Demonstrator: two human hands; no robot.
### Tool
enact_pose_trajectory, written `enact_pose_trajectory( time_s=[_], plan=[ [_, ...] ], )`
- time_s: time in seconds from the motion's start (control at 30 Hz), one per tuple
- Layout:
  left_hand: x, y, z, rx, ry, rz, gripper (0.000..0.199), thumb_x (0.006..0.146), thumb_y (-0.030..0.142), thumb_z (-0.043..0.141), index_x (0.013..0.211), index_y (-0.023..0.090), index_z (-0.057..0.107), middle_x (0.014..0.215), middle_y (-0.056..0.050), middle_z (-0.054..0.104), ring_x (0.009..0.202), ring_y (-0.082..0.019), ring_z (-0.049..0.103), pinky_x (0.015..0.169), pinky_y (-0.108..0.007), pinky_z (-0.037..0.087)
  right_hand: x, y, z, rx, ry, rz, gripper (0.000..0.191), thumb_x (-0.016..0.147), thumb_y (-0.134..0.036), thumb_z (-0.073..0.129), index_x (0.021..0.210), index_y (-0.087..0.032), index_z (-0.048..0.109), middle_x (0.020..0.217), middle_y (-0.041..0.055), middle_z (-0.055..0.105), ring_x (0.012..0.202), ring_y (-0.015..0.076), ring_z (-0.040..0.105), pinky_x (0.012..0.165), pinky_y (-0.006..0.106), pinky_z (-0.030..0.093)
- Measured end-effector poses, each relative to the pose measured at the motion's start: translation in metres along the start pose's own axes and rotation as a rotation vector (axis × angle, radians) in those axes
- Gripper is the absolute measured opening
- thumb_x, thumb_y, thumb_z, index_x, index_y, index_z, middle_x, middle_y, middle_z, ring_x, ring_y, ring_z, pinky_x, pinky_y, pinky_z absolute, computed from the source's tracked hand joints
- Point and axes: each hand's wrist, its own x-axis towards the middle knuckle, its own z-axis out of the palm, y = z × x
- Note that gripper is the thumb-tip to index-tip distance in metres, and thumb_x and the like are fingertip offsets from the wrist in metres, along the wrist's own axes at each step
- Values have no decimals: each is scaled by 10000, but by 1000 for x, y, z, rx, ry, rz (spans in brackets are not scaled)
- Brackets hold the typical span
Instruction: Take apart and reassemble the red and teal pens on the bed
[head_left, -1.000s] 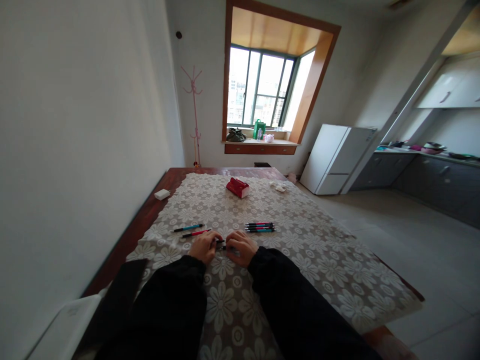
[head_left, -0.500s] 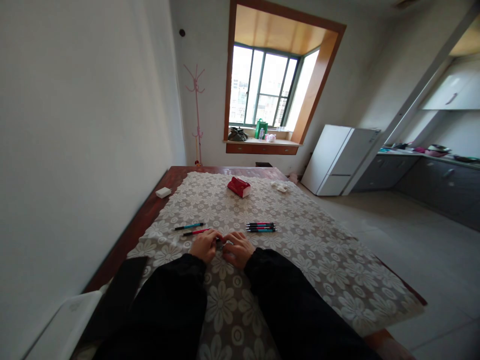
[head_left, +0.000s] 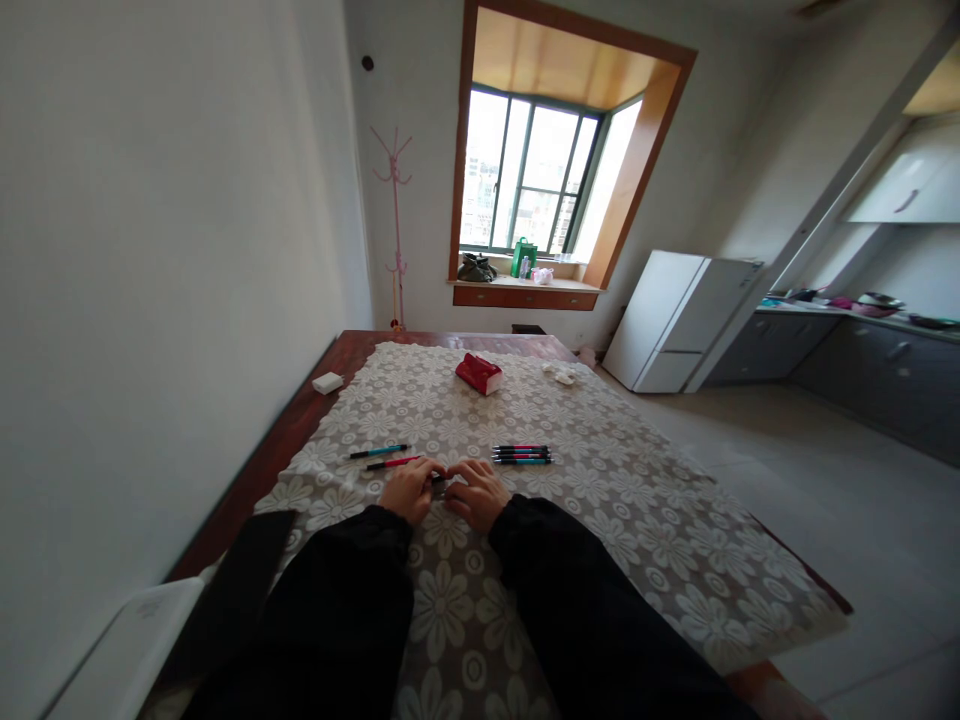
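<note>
With the left hand [head_left: 408, 492] and right hand [head_left: 478, 494] together at the fingertips around a small dark object [head_left: 438, 480] over the tablecloth [head_left: 472, 580], any clamping indeterminable, an uneven pinch could let it slip toward the red pen [head_left: 391, 463]; the hands sit closer than one second earlier.

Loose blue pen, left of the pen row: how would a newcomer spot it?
On the flowered tablecloth, find the left hand. Just past it lies a red pen. The blue pen lies farther still, set apart from it by colour.
</note>
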Motion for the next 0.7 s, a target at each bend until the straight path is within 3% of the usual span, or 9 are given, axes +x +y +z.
enact_pose_trajectory(
  time_s=[0.27,0.4,0.53,0.7],
  plan=[
    [-2,3,-3,-7,-1,57,304,653,56,496,858,240,626,1074,-3,625,1022,-182,546,917,-303,394,0,3,-4,13,18,102,207,774,-269,687,953,-222,593,1060,51,563,1019,225,467,877,373,365],
    [-5,10,-6,29,-26,54,239,644,157,594,867,238,622,1102,-22,607,1031,-212,532,927,-332,376,-3,6,-9,12,27,167,256,717,-220,681,953,-215,583,1049,50,548,1011,229,463,873,368,370],
    [-6,11,-5,69,-47,59,263,651,318,670,898,242,626,1114,-30,598,1036,-232,519,934,-362,358,-6,9,-8,20,25,173,165,723,-203,665,870,-219,592,1043,41,551,1015,227,467,874,364,371],
    [-5,8,-2,57,-44,47,171,700,324,641,842,228,633,1115,-35,601,1033,-222,522,925,-364,360,-5,12,-12,49,105,199,114,801,-178,596,906,-213,570,982,52,577,964,212,494,852,350,377]
  ],
)
